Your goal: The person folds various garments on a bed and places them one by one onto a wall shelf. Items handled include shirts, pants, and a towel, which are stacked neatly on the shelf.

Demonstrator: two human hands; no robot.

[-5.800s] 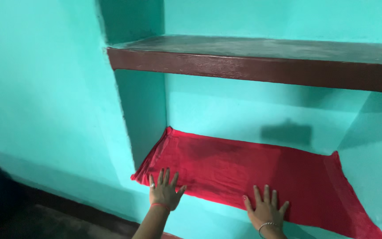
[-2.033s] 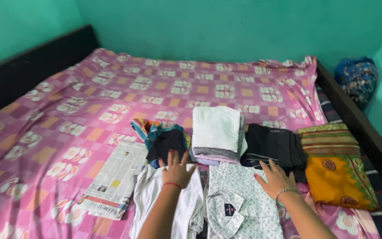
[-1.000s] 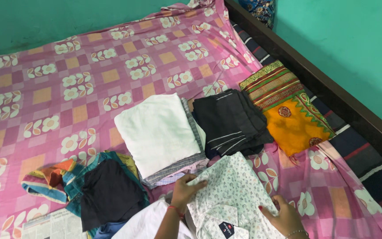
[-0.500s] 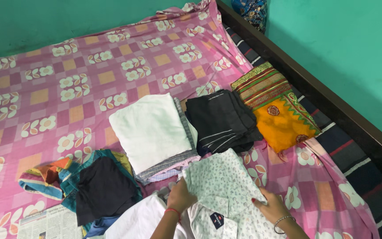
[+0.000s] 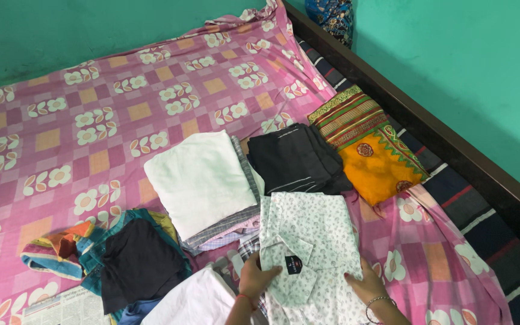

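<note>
Head view, looking down on a bed.

Folded printed shirt: white with a small scattered pattern, collar turned toward the near edge, a dark label patch at the neck. Lying flat near the bottom middle of the frame, on the pink flowered bedsheet, far end just touching the dark folded garment.

Left hand at the shirt's near-left edge, beside the collar; fingers curled and closed on the fabric, thumb on top. Red thread at the wrist.

Right hand at the shirt's near-right edge; fingers narrow, pressed flat on the cloth, tips tucked at the fold. Whether gripping or only resting: cannot tell. Thin metal bangle at the wrist.

Around the shirt: a stack of folded clothes topped by a white piece just to the left and beyond; striped and checked layers showing at its near edge. Orange cloth with green and red striped border further right, near the dark wooden bed frame. Heap of dark and multicoloured clothes to the left. Plain white garment at the bottom edge, just beside the left hand. Corner of a newspaper at lower left. Blue patterned bundle at the top, against the green wall.
</note>
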